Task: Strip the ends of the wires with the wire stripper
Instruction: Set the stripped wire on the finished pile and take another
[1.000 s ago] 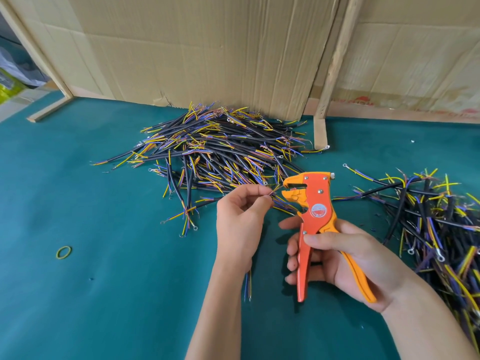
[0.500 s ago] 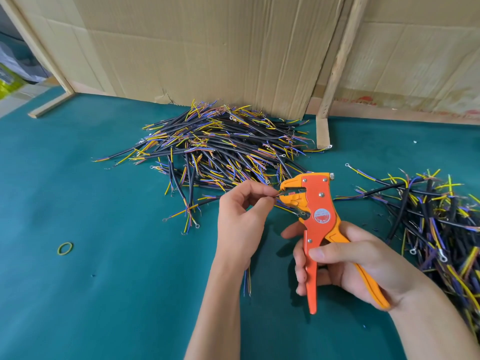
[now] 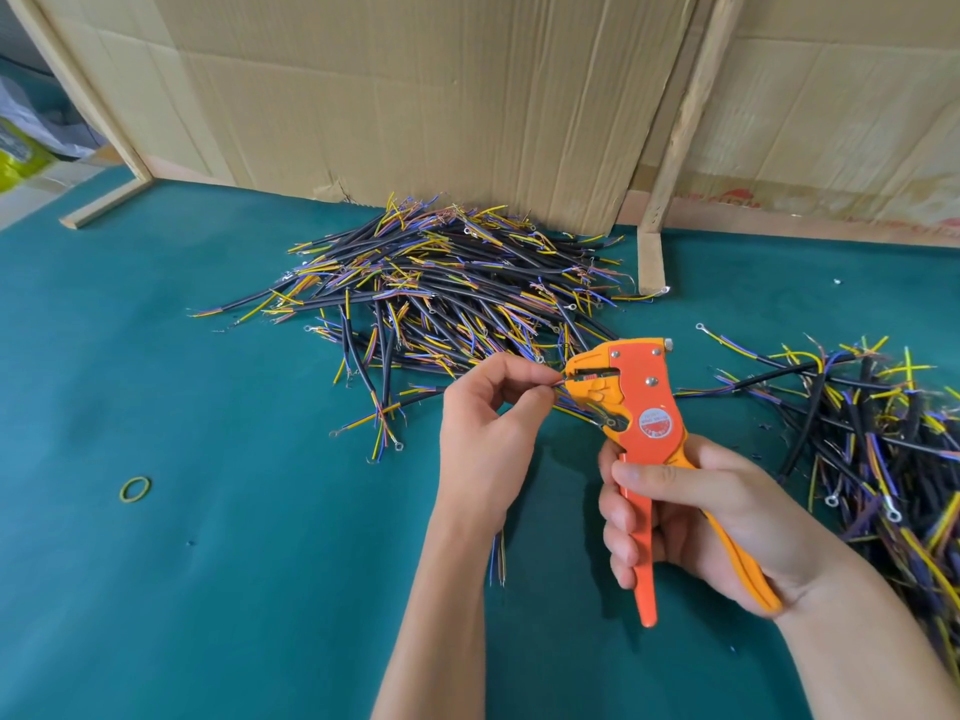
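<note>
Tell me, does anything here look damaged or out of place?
The cardboard backdrop is torn along its bottom edge behind the wire pile, and a lone rubber band lies by itself on the green mat.

Orange wire stripper [image 3: 641, 407] being gripped upright by the right hand [image 3: 691, 517], thin wire end [image 3: 557, 383] being pinched by the left hand [image 3: 488, 433] and fed into its head, wire piles [image 3: 447, 298] lying behind on green table [image 3: 208, 563].
</note>
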Available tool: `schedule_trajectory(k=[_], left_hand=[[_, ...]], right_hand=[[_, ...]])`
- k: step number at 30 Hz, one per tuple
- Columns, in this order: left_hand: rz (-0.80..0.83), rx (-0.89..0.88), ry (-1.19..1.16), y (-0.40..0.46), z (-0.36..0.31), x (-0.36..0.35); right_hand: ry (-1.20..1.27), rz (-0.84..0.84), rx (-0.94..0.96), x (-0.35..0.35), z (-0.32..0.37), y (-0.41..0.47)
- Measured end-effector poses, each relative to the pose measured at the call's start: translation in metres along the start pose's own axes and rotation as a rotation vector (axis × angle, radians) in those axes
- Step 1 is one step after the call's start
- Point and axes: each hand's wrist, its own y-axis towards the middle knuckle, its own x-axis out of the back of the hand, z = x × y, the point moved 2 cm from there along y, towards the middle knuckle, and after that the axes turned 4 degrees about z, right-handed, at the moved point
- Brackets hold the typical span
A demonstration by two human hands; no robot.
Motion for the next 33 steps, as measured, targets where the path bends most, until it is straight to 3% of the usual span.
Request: schedule_trajectory(k=[19, 25, 33], left_hand=[[0.021, 0.004, -0.071, -0.001, 0.000, 0.002], [0.013, -0.009, -0.097, 0.000, 0.001, 0.000], [-0.061, 0.059, -0.074, 0.002, 0.007, 0.002]], right_hand=[[0.013, -0.083, 0.034, -0.009, -0.004, 0.006], [0.007, -0.245, 0.095, -0.015, -0.007, 0.012], [0.179, -0.085, 0.145, -0.011, -0.004, 0.010]])
